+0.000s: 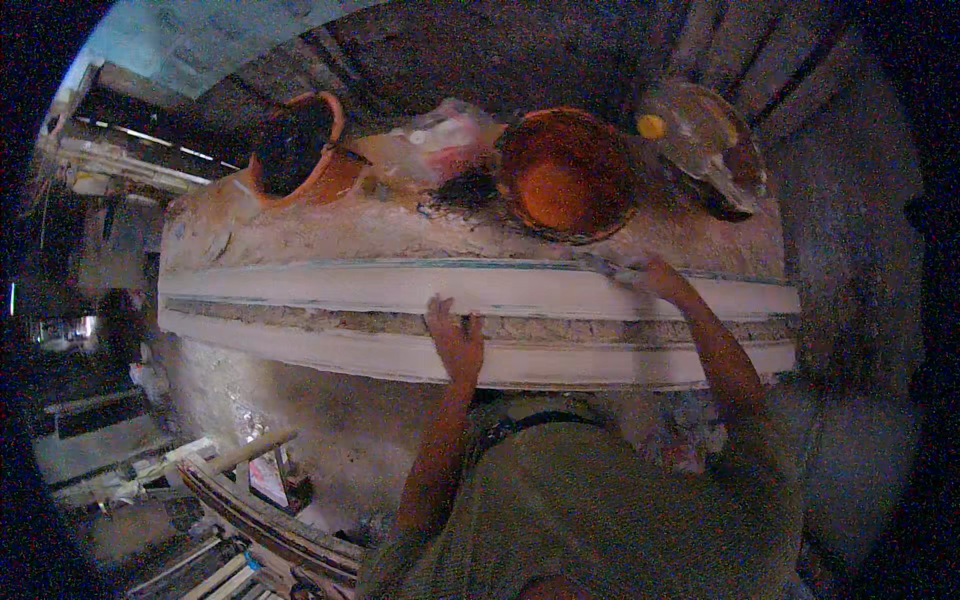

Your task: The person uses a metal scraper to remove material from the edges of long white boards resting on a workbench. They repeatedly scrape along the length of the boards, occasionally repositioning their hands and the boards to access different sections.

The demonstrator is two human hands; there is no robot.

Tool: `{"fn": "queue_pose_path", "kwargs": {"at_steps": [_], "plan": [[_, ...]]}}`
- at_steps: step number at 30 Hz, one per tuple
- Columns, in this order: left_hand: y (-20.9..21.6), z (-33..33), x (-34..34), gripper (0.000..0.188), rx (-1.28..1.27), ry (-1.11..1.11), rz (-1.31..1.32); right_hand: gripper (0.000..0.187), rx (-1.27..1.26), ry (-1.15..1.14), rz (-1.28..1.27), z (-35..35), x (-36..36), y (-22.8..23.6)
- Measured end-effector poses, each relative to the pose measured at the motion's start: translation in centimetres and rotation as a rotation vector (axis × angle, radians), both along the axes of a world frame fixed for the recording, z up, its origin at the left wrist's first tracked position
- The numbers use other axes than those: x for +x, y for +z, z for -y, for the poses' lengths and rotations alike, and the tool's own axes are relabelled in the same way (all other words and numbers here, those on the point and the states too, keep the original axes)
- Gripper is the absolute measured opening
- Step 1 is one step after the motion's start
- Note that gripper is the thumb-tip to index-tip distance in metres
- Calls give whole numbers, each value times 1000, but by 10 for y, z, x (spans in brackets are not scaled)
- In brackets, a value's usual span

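Head, left hand (457, 338) half-spread, over moulding (350, 287)

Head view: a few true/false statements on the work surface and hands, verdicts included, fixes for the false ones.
1. Two long pale strips lie along the work surface. True.
2. The right hand is at the far strip. True.
3. The orange basin stands beyond the strips. True.
4. The left hand is inside the basin. False: it is over the strips.
5. The yellow round thing is left of the basin. False: it is to the right.
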State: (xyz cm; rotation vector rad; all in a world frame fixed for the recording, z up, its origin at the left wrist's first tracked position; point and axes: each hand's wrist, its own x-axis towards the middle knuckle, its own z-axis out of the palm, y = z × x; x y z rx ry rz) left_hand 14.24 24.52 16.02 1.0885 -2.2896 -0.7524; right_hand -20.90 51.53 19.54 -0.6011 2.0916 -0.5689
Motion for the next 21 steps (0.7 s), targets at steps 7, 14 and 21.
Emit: {"fn": "queue_pose_path", "kwargs": {"at_steps": [7,14,21], "plan": [[1,68,61,69,102,-130,16,62,-207,173,-264,161,111,-69],[1,244,176,70,-133,75,114,46,-290,594,-592,428,250,-94],[1,307,197,70,-166,37,44,55,-384,1060,-1212,324,200,55]]}}
